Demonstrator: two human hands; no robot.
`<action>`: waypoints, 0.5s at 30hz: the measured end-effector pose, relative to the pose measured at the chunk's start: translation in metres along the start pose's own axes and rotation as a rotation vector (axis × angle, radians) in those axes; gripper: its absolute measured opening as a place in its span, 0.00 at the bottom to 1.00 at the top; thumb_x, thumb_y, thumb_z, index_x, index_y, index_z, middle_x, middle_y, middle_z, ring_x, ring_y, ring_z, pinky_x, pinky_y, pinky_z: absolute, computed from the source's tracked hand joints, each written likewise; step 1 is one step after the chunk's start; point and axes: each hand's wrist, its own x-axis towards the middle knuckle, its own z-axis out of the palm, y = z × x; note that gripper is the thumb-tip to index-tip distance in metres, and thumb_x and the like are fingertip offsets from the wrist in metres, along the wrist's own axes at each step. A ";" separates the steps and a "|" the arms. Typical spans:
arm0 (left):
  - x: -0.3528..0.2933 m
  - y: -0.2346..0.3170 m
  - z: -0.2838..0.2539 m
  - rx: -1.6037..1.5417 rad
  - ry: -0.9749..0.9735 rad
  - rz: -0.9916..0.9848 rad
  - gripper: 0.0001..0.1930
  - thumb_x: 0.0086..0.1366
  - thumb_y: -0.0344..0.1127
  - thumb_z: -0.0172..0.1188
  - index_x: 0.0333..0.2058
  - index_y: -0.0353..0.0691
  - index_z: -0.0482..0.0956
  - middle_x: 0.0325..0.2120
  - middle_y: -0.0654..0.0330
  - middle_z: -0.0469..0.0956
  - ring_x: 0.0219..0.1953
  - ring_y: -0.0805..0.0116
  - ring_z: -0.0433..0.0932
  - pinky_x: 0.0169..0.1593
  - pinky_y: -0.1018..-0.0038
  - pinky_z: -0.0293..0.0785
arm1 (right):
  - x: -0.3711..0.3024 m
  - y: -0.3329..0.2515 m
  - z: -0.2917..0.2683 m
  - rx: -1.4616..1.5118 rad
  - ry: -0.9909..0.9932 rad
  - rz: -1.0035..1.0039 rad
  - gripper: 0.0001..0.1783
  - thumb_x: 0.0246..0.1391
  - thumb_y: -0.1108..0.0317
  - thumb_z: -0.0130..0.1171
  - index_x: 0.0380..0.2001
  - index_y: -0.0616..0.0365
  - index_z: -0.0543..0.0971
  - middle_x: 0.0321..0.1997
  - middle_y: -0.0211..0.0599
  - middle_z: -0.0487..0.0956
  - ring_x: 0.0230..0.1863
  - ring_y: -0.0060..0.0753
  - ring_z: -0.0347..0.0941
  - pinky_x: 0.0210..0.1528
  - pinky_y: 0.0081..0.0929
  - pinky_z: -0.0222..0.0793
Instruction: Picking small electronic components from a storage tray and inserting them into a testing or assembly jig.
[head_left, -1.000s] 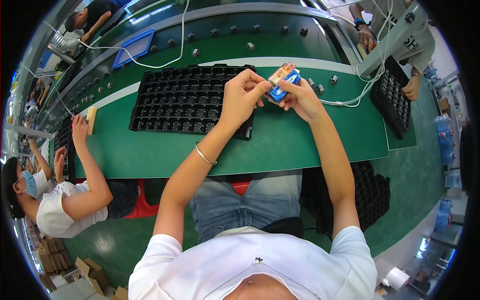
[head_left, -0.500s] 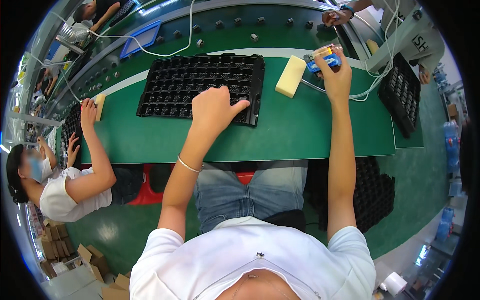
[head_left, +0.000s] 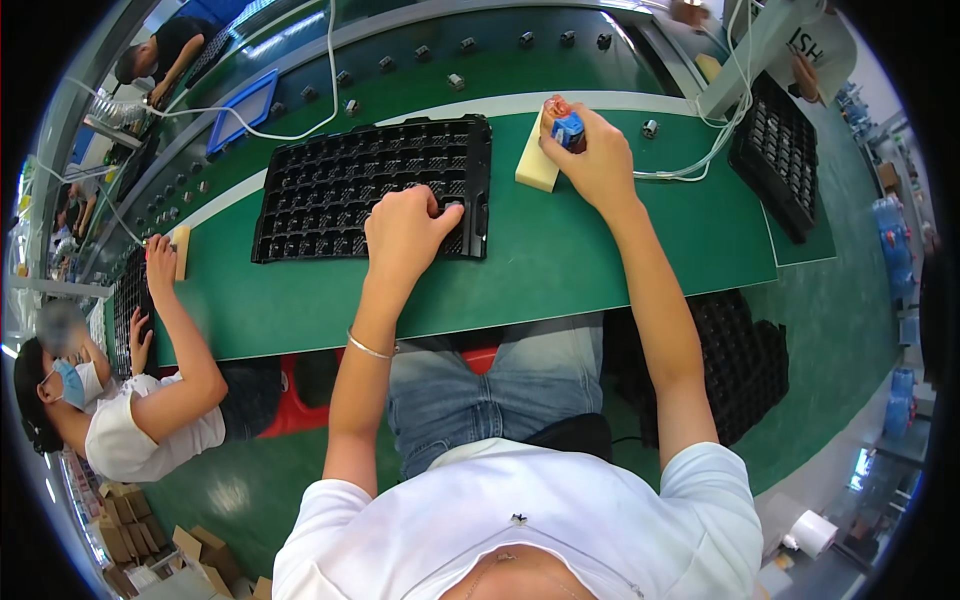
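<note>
R hand (head_left: 590,158) gripped blue item (head_left: 568,130) at far end of yellow block (head_left: 538,165), long axis approx. fore-aft; L hand (head_left: 402,235), farther off, curled over black tray (head_left: 480,160), hold unclear.

A green worktable (head_left: 540,265) is supporting a black compartmented tray (head_left: 330,187); a pale yellow block (head_left: 535,168), a small metallic part (head_left: 650,128) and white cables (head_left: 668,176) are lying to its right.

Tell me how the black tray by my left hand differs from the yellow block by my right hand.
The black tray is far larger than the yellow block. The tray is divided into pockets; the block's visible faces are plain. Both lie on the green table.
</note>
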 end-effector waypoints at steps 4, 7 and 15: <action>-0.005 0.004 -0.002 -0.102 0.047 0.015 0.17 0.55 0.45 0.69 0.26 0.36 0.77 0.19 0.54 0.78 0.23 0.55 0.78 0.29 0.62 0.73 | -0.003 0.002 0.000 -0.054 -0.005 0.026 0.22 0.47 0.54 0.69 0.40 0.59 0.81 0.26 0.40 0.79 0.25 0.38 0.76 0.32 0.33 0.72; 0.001 0.008 -0.005 -0.180 0.127 0.095 0.16 0.54 0.40 0.69 0.28 0.37 0.72 0.19 0.55 0.76 0.22 0.53 0.76 0.29 0.61 0.72 | -0.004 0.001 -0.002 -0.044 -0.017 0.025 0.22 0.47 0.55 0.69 0.40 0.59 0.81 0.27 0.40 0.79 0.25 0.38 0.76 0.32 0.32 0.72; 0.057 0.020 -0.005 -0.646 0.129 0.181 0.11 0.58 0.32 0.65 0.33 0.36 0.70 0.21 0.60 0.74 0.20 0.71 0.72 0.29 0.74 0.69 | -0.004 0.006 0.001 -0.141 0.070 0.007 0.22 0.47 0.53 0.68 0.39 0.59 0.81 0.28 0.42 0.80 0.27 0.43 0.77 0.33 0.36 0.73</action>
